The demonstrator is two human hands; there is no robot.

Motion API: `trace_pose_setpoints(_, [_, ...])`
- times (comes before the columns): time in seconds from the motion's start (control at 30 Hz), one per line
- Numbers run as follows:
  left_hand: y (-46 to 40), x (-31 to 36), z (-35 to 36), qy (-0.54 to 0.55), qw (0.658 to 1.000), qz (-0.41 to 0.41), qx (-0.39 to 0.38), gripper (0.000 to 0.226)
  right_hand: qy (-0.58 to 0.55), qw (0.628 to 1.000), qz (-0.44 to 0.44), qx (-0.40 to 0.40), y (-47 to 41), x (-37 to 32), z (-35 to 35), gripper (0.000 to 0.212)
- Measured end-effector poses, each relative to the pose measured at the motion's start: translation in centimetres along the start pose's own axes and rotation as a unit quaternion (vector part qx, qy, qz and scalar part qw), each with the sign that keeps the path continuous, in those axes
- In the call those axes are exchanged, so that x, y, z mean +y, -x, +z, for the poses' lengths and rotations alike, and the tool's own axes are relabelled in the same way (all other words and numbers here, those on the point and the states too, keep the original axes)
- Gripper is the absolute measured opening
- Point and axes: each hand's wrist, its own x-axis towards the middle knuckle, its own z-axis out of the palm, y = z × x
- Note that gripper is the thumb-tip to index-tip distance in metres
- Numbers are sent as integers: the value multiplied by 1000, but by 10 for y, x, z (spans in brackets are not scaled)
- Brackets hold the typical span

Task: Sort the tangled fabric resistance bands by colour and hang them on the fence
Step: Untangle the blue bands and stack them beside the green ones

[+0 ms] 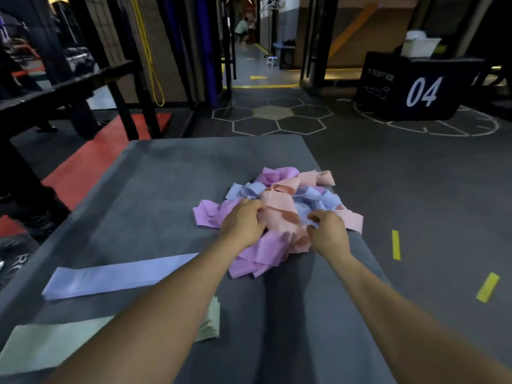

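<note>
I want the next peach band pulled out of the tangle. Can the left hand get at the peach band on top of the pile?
Probably yes. The left hand already rests at the edge of the wide peach fabric band, which lies uncovered on top of the tangled pile.

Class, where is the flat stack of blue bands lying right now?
In the head view, the flat stack of blue bands lies on the grey mat, left of the tangled pile and just beyond the pale green stack.

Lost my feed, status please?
Left hand and right hand gripping tangled pile of pink, purple, blue fabric bands. Flat blue stack sorted. Nothing obstructing.
</note>
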Motion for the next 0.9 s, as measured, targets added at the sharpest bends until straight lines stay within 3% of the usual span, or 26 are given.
trace_pose_setpoints(0.1, [-11, 22, 20, 11, 1000, 19, -18, 31, 36, 999, 3, 4, -9, 24, -7, 36])
trace_pose_setpoints(0.27, [-13, 36, 47, 2, 998, 31, -45, 29, 118, 990, -5, -71, -2, 48, -3, 59])
trace_pose_setpoints(0.47, [-7, 39, 42, 11, 997, 19, -71, 31, -2, 1000, -17, 8, -4, 43, -1, 18])
trace_pose_setpoints(0.63, [-5, 50, 17, 33, 999, 27, -20, 24, -104, 992, -57, 46, 0, 5, -40, 16])
trace_pose_setpoints(0.9, [13, 78, -42, 132, 991, 31, 21, 49, -162, 969, -182, 37, 19, -62, -99, 11])
